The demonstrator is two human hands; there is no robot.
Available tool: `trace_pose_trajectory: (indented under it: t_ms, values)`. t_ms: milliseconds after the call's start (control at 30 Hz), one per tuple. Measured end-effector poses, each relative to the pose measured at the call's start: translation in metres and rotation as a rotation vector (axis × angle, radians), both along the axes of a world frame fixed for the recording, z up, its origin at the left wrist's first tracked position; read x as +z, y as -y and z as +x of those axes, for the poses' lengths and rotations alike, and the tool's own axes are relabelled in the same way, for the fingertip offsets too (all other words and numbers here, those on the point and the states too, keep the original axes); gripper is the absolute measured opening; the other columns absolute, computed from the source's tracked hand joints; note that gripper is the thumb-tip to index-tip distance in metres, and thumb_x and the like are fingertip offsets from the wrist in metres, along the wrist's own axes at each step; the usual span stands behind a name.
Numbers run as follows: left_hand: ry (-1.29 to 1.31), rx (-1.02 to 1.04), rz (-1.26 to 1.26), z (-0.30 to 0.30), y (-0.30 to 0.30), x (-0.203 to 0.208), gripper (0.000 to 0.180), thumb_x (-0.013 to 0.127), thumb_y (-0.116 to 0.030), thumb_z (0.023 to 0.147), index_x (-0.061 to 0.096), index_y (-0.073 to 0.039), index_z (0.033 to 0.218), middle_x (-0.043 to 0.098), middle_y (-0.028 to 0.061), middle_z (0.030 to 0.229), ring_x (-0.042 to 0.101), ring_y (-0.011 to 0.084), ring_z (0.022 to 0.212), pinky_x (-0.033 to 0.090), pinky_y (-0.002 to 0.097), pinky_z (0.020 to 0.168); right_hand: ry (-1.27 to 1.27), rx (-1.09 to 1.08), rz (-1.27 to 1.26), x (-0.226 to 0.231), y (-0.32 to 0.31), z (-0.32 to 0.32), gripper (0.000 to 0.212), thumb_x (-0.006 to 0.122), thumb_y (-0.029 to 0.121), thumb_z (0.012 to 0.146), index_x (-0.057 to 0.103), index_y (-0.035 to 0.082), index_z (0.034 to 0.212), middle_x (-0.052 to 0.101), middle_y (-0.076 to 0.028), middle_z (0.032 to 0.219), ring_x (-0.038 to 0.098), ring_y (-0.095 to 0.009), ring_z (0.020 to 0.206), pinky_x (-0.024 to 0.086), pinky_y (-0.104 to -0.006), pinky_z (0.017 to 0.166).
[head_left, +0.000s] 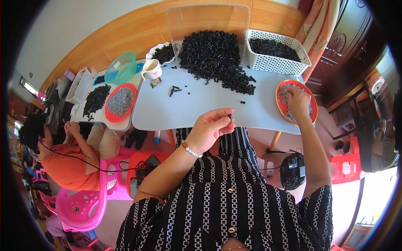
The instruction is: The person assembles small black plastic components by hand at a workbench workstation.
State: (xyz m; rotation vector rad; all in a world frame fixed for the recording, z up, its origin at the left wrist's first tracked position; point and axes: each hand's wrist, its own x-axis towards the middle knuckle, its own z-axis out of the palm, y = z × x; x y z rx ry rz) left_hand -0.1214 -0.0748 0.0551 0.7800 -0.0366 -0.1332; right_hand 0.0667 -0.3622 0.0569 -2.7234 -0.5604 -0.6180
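My left hand [211, 127] is raised in front of the table's near edge, with a small black tubular piece [230, 116] pinched between thumb and forefinger. At the right, my right hand [299, 102] reaches down into a red plate with a yellow rim [315, 109]. Its fingertips are pressed together among small clear-grey plastic pieces [284, 90]; whatever they grip is hidden. A large heap of black tubular pieces [211, 54] covers the table's far middle, spilling out from a clear plastic bin [208, 7]. One loose black piece [243, 102] lies nearer to me.
On the light table [167, 113] stand a white basket [278, 62] of black pieces, a mug [152, 69] and a white scalloped dish [150, 54]. The adjoining table holds a red plate [133, 100] and a green bowl [121, 69]. Beside it sits a person in orange [69, 163].
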Motion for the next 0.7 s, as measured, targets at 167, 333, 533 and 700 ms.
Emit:
trace_pose_trajectory:
  t_ms: [167, 333, 533, 700]
  values:
    - [0.101, 0.036, 0.135, -0.014, 0.016, 0.014, 0.024, 0.058, -0.002, 0.091, 0.062, 0.0, 0.114, 0.066, 0.0076, 0.099, 0.066, 0.016, 0.087, 0.055, 0.0297, 0.082, -0.553, 0.312, 0.805, 0.04, -0.035, -0.065, 0.016, 0.063, 0.009, 0.085, 0.063, -0.001, 0.098, 0.07, -0.007, 0.083, 0.063, -0.009, 0.077, 0.047, -0.0253, 0.07]
    - [0.062, -0.014, 0.063, -0.024, 0.025, 0.017, 0.028, 0.056, -0.002, 0.092, 0.058, 0.0, 0.12, 0.064, 0.0076, 0.099, 0.065, 0.0157, 0.086, 0.055, 0.0285, 0.079, -0.749, 0.594, 1.075, 0.065, -0.07, -0.144, 0.003, 0.06, 0.002, 0.089, 0.059, 0.002, 0.092, 0.066, -0.004, 0.087, 0.055, -0.006, 0.078, 0.045, -0.0207, 0.071]
    - [-0.025, -0.142, -0.191, -0.034, 0.026, 0.019, 0.021, 0.052, -0.008, 0.095, 0.059, -0.005, 0.115, 0.064, 0.0086, 0.101, 0.064, 0.0154, 0.085, 0.055, 0.0283, 0.077, -0.95, 0.622, 1.325, 0.045, -0.077, -0.179, 0.008, 0.063, 0.002, 0.089, 0.06, -0.001, 0.096, 0.065, -0.002, 0.091, 0.058, -0.006, 0.086, 0.046, -0.0204, 0.079]
    - [-0.177, -0.038, -0.286, -0.048, 0.032, 0.02, 0.016, 0.055, -0.009, 0.094, 0.062, -0.006, 0.108, 0.066, 0.0044, 0.098, 0.064, 0.0112, 0.081, 0.056, 0.0262, 0.073, -0.671, 0.691, 1.233, 0.039, -0.085, -0.188, 0.007, 0.064, -0.003, 0.086, 0.063, -0.001, 0.092, 0.066, -0.005, 0.091, 0.06, -0.012, 0.086, 0.047, -0.0255, 0.081]
